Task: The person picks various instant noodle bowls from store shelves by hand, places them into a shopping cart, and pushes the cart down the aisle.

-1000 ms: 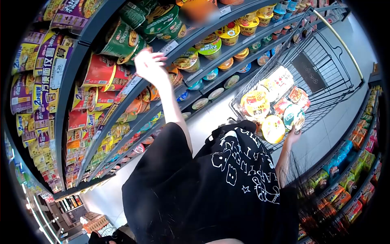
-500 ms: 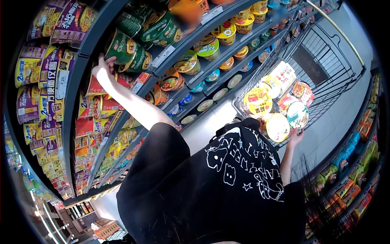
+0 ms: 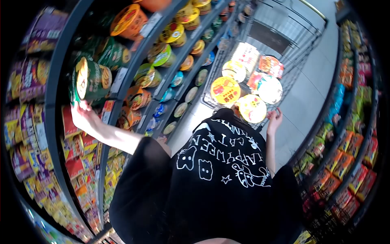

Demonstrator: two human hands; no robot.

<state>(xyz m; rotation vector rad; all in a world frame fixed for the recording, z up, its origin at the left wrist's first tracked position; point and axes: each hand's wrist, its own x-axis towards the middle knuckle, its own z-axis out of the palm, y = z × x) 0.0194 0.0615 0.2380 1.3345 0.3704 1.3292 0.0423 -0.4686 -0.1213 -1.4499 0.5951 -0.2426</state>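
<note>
At the shelf on the left, my left hand is closed on the lower end of a green instant noodle cup. The cup is tilted, its lid facing left, and more green noodle cups stand behind it. My right hand has its fingers curled at the near edge of a wire shopping cart; the exact grip is small in view. Inside the cart, near that hand, are a pale-lidded noodle cup, a yellow-lidded cup and a white-lidded cup, beside several other packages.
Shelves of noodle cups run along the left, with an orange cup above the green ones. Bagged noodles fill the far left. Opposite, another shelf holds coloured packets. Pale floor tiles lie between.
The green cup in my left hand has turned and come partly out from its row. My view has shifted, so the cart appears further left. My right hand remains at the cart's edge.
</note>
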